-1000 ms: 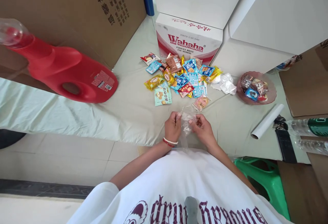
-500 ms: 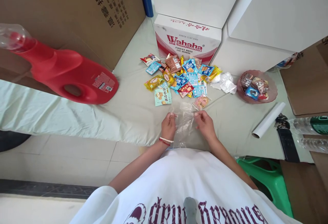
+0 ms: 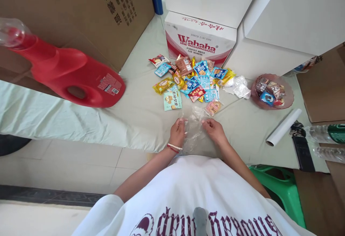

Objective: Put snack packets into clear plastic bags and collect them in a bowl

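Observation:
Stretched between my two hands is a clear plastic bag (image 3: 194, 130), thin and crumpled, near the table's front edge. My left hand (image 3: 178, 132), with a white and a red bracelet at the wrist, pinches its left side. The right side is pinched between the thumb and fingers of my right hand (image 3: 214, 130). Just beyond the bag lies a heap of small wrapped snacks (image 3: 203, 81) in blue, yellow, brown and red. A pale green snack packet (image 3: 172, 101) and a pink packet (image 3: 213, 107) lie closest to my hands.
A red detergent bottle (image 3: 78, 74) lies at left before a large cardboard box (image 3: 67, 16). Behind the snacks stands a Wahaha carton (image 3: 199, 40). Rightward are crumpled white plastic (image 3: 239, 87), a pink bowl (image 3: 289, 95) of snacks, a white roll (image 3: 284, 127) and plastic bottles (image 3: 320, 134). A green stool (image 3: 291, 196) stands below.
My right hand has shifted slightly left, closer to my left hand, and the bag between them is more bunched. The view has tilted a little. The snacks lie as before.

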The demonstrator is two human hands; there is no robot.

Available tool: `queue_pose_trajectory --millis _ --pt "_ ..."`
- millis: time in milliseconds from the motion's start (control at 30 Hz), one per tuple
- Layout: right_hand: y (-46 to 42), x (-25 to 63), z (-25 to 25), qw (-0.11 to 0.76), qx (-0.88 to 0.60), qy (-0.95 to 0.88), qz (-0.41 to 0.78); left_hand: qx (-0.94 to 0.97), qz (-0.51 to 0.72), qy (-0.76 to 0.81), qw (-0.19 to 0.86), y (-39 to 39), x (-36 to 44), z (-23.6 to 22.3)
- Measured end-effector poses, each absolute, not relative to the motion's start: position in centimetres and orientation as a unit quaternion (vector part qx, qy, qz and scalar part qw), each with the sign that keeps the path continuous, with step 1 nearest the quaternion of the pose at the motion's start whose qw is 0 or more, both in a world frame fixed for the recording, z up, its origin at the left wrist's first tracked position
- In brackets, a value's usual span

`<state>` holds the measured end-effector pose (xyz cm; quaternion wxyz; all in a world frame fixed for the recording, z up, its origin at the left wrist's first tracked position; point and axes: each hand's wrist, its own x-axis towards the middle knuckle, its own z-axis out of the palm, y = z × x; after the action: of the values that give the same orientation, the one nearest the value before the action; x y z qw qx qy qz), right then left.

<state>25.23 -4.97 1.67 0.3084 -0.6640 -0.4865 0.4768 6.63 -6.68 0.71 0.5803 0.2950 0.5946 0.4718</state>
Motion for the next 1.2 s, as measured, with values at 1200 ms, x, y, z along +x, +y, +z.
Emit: queue_pose_trajectory --millis 1200 --pt "-9.1 34.1 7.2 0.324 -0.612 -0.650 0.313 0.757 0.084 0.644 0.073 -11.9 2.3 -0.2"
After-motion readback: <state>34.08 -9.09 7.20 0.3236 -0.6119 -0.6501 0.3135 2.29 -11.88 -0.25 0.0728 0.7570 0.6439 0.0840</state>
